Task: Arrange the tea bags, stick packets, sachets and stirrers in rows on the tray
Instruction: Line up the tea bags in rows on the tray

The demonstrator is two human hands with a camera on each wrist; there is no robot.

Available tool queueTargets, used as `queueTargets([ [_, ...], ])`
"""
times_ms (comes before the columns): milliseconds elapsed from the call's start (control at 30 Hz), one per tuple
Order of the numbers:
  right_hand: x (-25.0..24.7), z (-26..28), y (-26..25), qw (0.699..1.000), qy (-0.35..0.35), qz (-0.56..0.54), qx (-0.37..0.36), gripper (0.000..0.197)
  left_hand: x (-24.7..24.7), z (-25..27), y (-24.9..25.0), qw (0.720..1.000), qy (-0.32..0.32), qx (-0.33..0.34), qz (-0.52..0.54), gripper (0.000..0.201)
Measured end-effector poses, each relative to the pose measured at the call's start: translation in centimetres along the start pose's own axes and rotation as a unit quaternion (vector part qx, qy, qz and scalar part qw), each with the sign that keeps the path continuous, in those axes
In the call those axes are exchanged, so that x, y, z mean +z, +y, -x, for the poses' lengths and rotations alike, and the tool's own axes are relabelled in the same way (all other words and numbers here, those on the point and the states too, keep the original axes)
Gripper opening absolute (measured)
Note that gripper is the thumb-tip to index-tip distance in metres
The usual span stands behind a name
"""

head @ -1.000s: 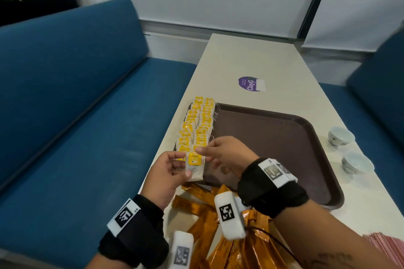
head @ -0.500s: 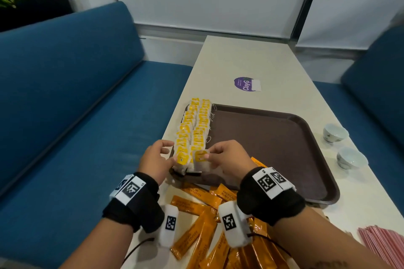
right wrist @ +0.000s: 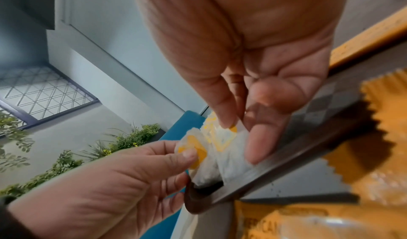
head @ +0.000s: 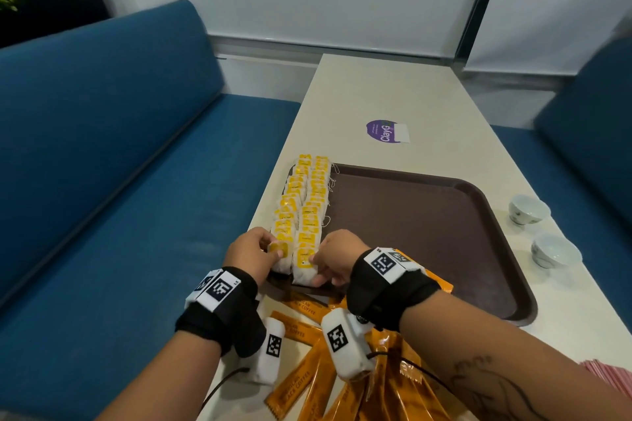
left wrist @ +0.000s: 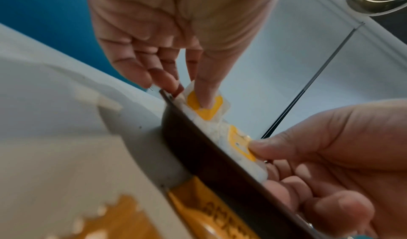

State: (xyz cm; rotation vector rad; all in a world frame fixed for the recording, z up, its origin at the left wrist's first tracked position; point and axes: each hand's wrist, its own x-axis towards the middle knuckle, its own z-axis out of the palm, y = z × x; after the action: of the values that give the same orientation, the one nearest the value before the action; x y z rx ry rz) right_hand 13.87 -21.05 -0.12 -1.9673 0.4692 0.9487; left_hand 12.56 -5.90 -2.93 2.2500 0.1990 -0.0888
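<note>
— Tea bags (head: pixel 304 205) from the head view?
— Laid in two rows along the left edge of the brown tray (head: pixel 427 215), yellow tags up. Nearest bag of the left row (head: pixel 281 258) pinched by the left hand (head: pixel 253 255), thumb on its tag. Nearest bag of the right row (head: pixel 303 267) pinched by the right hand (head: pixel 337 258). Both at the tray's near left corner.
— Around the tray?
— Orange stick packets (head: pixel 307 376) heaped on the table (head: pixel 393 89) under the wrists, one poking onto the tray behind the right wrist. Two small white cups (head: pixel 540 229) on the right, pink stirrers (head: pixel 608 376) at the near right edge.
— Left wrist view?
— Thumb pressed on the yellow tag of the left bag (left wrist: pixel 206 106), fingers curled behind it, just over the tray rim (left wrist: pixel 211 159). Right hand (left wrist: pixel 330 155) holding the neighbouring bag (left wrist: pixel 237 143) by its tag.
— Right wrist view?
— Right hand (right wrist: pixel 253 86) gripping its bag (right wrist: pixel 229 148) between thumb and forefinger; left hand (right wrist: pixel 123 182) pinching the other bag (right wrist: pixel 193 148) beside it. Both bags touching, set against the tray's corner (right wrist: pixel 204 201).
</note>
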Motion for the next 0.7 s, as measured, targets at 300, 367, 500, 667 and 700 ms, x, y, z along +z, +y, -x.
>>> queueTargets([
  [300,-1.0,3.1,0.7,0.994,0.059,-0.023,-0.084,0.009,-0.8,0.6,0.4,1.0,0.002,-0.016,0.021,0.026],
  [367,-2.5,5.0,1.2,0.982,0.1,-0.008,-0.157,0.009,-1.6,1.3,0.7,1.0,-0.002,-0.004,0.024,0.028],
  [500,-5.5,8.8,3.1,0.96,0.129,0.081,-0.236,0.014,-2.7,3.6,1.8,0.997,-0.049,0.037,0.04,0.025],
  [667,-9.3,9.3,6.6,0.933,0.228,0.192,-0.2,0.016,-2.1,6.9,3.1,0.985,-0.153,0.071,0.025,0.026],
  [700,-9.9,8.8,7.2,0.924,0.258,0.221,-0.175,0.017,-1.6,7.4,3.3,0.983,-0.171,0.073,0.01,0.027],
])
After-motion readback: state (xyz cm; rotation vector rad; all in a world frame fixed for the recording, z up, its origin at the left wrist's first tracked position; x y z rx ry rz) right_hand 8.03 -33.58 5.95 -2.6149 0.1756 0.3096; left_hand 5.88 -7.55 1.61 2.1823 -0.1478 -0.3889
